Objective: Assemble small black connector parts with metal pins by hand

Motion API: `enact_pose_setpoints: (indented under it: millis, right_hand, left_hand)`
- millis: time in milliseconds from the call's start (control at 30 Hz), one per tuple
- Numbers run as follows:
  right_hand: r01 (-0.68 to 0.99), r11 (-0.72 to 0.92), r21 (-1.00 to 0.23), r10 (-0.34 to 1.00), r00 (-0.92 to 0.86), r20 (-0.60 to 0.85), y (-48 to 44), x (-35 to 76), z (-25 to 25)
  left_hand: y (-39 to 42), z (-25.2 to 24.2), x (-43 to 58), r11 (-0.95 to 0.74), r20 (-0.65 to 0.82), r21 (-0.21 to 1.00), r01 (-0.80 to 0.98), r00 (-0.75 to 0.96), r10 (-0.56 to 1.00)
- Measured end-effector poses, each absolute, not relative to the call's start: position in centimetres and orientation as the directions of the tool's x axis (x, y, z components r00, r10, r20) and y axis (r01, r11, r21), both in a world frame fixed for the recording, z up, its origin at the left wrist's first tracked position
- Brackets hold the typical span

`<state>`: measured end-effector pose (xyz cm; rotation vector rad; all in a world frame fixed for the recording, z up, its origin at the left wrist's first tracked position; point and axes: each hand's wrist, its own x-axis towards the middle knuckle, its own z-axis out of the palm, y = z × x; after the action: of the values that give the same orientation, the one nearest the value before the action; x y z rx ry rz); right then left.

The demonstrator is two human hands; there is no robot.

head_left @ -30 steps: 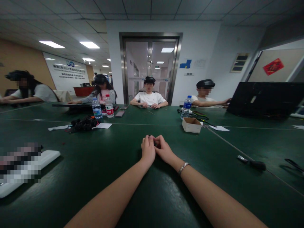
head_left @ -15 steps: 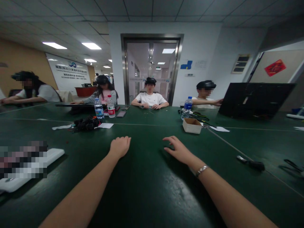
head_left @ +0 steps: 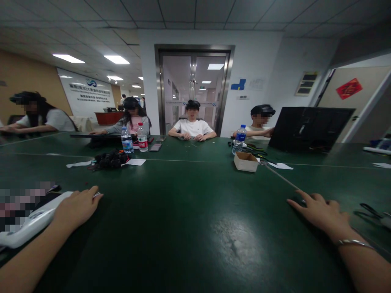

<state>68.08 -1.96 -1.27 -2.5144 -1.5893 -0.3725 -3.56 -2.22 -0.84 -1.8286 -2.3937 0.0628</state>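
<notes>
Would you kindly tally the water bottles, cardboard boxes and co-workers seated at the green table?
Water bottles: 3
Cardboard boxes: 1
Seated co-workers: 4
Total: 8

Fluorescent ceiling panels (head_left: 116,59) are lighting the dim office from the upper left, while the glass door (head_left: 193,87) is glowing brightly behind. A dull sheen is spreading over the dark green desk (head_left: 235,244). Wide-angle distortion is stretching the edges, where the left hand (head_left: 76,207) and right hand (head_left: 324,211) are appearing soft.
</notes>
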Motion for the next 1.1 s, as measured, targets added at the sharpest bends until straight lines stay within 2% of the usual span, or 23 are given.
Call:
enact_pose_setpoints:
  millis: [133,433,633,800,967,1100]
  right_hand:
    - [0.872,-0.484,-0.076,0.857,0.49,0.16,-1.7,67.9,-1.4]
    - [0.906,-0.415,-0.08,0.867,0.421,0.266,-0.7,68.8,-2.5]
    - [0.97,-0.234,-0.065,0.936,0.243,0.254,0.5,65.8,-2.4]
    - [0.994,-0.075,-0.074,0.962,0.092,0.256,1.6,58.3,-2.7]
    - [0.949,0.288,-0.129,0.922,-0.239,0.303,1.9,48.5,-3.0]
    - [0.89,0.431,-0.147,0.87,-0.367,0.33,2.7,42.1,-2.8]
  left_hand:
    - [-1.9,-1.0,-3.3,0.266,0.098,-0.14,0.954,-0.254,0.962]
    - [-1.9,-0.5,-2.3,0.324,0.086,-0.228,0.918,-0.312,0.946]
    - [-2.0,-0.1,-1.9,0.34,0.057,-0.168,0.925,-0.335,0.941]
    - [-2.3,0.0,-1.3,0.379,0.131,-0.257,0.889,-0.356,0.925]
    - [-2.7,0.2,-0.1,0.337,0.188,-0.379,0.862,-0.285,0.94]
    - [-2.9,0.6,0.6,0.313,0.156,-0.372,0.874,-0.273,0.949]
